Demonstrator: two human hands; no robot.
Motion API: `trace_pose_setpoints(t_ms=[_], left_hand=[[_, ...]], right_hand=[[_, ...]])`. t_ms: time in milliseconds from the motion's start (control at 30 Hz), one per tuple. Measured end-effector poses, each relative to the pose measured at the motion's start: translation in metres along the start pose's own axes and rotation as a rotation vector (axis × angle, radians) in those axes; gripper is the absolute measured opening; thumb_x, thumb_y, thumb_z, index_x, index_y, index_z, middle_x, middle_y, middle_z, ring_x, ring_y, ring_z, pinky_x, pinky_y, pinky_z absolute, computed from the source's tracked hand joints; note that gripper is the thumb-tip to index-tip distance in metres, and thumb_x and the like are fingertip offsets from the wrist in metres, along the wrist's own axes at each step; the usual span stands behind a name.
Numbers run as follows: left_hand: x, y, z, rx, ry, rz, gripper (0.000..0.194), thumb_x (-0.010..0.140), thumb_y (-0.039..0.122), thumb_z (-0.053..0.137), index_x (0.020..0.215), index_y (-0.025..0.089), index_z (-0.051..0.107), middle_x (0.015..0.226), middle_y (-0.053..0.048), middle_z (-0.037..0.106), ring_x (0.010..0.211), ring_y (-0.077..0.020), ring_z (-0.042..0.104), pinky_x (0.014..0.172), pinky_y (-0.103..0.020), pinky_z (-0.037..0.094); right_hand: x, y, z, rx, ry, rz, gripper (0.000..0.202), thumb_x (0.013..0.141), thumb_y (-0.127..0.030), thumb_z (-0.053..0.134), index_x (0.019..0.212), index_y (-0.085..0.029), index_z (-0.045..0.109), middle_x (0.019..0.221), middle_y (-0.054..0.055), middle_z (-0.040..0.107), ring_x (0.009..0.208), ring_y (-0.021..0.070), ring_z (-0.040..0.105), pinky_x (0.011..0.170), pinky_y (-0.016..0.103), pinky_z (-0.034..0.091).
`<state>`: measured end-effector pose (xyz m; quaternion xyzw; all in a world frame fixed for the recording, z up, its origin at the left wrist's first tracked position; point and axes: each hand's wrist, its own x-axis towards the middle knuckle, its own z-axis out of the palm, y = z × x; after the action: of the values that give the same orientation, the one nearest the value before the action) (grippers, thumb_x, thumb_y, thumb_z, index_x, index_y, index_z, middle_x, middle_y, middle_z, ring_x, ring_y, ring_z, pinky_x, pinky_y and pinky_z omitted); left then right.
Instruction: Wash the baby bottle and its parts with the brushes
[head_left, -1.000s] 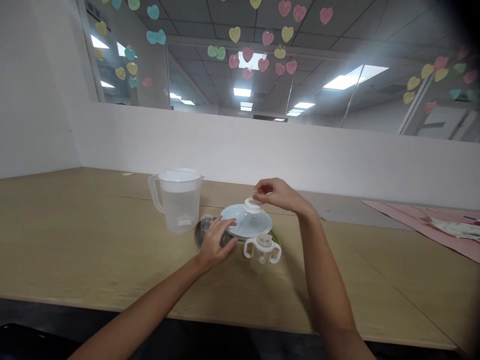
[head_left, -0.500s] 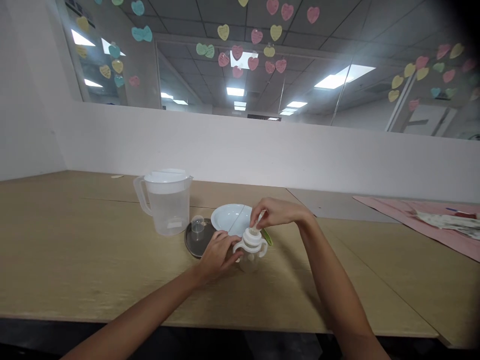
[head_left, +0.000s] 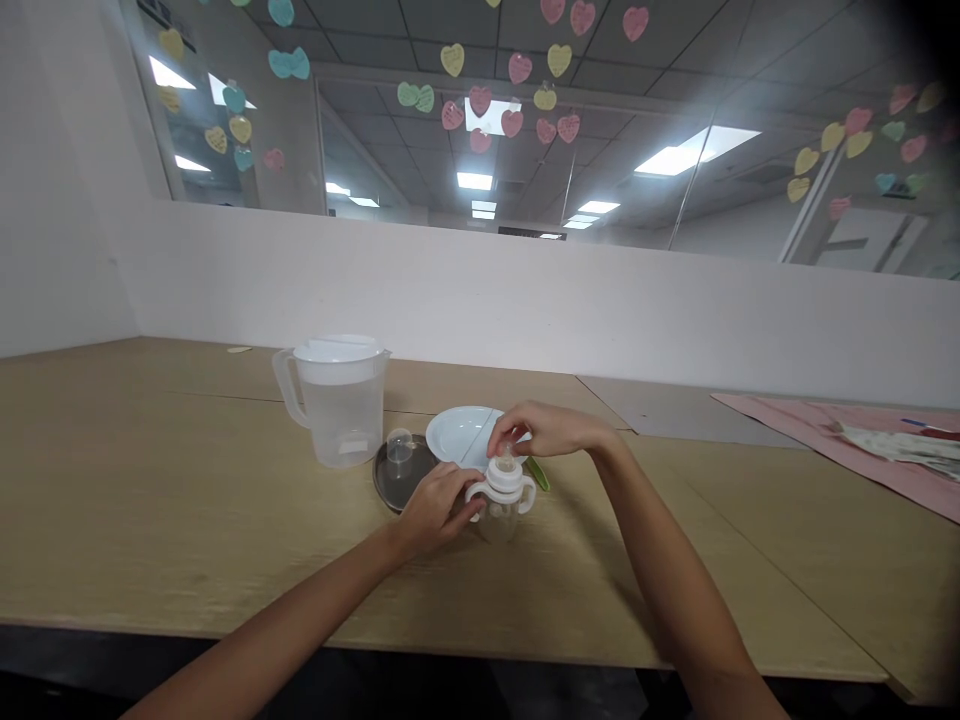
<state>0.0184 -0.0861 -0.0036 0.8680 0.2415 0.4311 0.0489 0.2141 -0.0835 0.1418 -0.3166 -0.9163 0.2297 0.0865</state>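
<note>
A clear baby bottle (head_left: 498, 522) with a white collar and two white side handles stands upright on the table. My left hand (head_left: 439, 505) is closed on the bottle's left handle, fingers behind and thumb in front. Bent down from above, my right hand (head_left: 529, 428) has its fingers closed around the tip of the clear nipple (head_left: 508, 463), which pokes up through the collar; the fingers partly hide the tip. Behind the bottle lies a white plate (head_left: 459, 428). A small clear cup-shaped cap (head_left: 400, 450) sits on a dark round tray (head_left: 388, 490) to the left.
A lidded translucent pitcher (head_left: 345, 410) stands at the back left. A green object (head_left: 537, 474), partly hidden, lies right of the plate. On the far right, a pink cloth (head_left: 795, 425) carries a patterned cloth (head_left: 892, 445). A white wall (head_left: 480, 300) rises behind the table.
The fingers of my right hand have shifted slightly left at the nipple, and more of the nipple now shows. My left hand keeps its hold. The view has moved a little.
</note>
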Motion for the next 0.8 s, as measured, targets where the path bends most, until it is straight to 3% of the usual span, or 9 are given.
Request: trace_pose_setpoints(t_ms=[200,433,567,800], left_hand=[[0.001,0.001,-0.001,0.038,0.012,0.018,0.023,0.079,0.028,0.049,0.099,0.018,0.052,0.074,-0.004,0.055,0.069,-0.0153,0.047,0.066,-0.026,0.036],[0.001,0.0,-0.001,0.129,0.049,0.086,0.018,0.08,0.021,0.044,0.097,0.018,0.048,0.078,-0.003,0.057,0.072,-0.0145,0.049,0.068,-0.027,0.038],[0.002,-0.004,-0.001,0.176,0.074,0.078,0.016,0.077,0.017,0.042,0.092,0.018,0.048,0.076,-0.003,0.057,0.072,-0.0148,0.051,0.068,-0.027,0.039],[0.001,-0.003,0.0,0.231,0.07,0.036,0.022,0.073,0.014,0.041,0.093,0.018,0.049,0.078,-0.003,0.058,0.074,-0.0161,0.052,0.069,-0.028,0.04]], right_hand=[[-0.001,0.001,0.001,-0.095,0.022,0.084,0.035,0.067,-0.013,0.05,0.099,-0.019,0.063,0.08,0.001,0.061,0.064,0.0092,0.051,0.056,0.019,0.038],[0.006,-0.004,0.007,-0.094,-0.015,0.202,0.028,0.064,-0.023,0.056,0.09,-0.015,0.061,0.065,-0.001,0.052,0.055,0.0078,0.046,0.047,0.017,0.032],[0.01,-0.009,0.012,-0.048,-0.064,0.232,0.026,0.067,-0.021,0.052,0.091,-0.015,0.06,0.061,-0.002,0.052,0.052,0.0068,0.045,0.047,0.016,0.031],[0.012,-0.019,0.019,-0.176,0.014,0.201,0.024,0.071,-0.019,0.045,0.088,-0.016,0.062,0.067,0.001,0.058,0.054,0.0077,0.048,0.049,0.017,0.031]])
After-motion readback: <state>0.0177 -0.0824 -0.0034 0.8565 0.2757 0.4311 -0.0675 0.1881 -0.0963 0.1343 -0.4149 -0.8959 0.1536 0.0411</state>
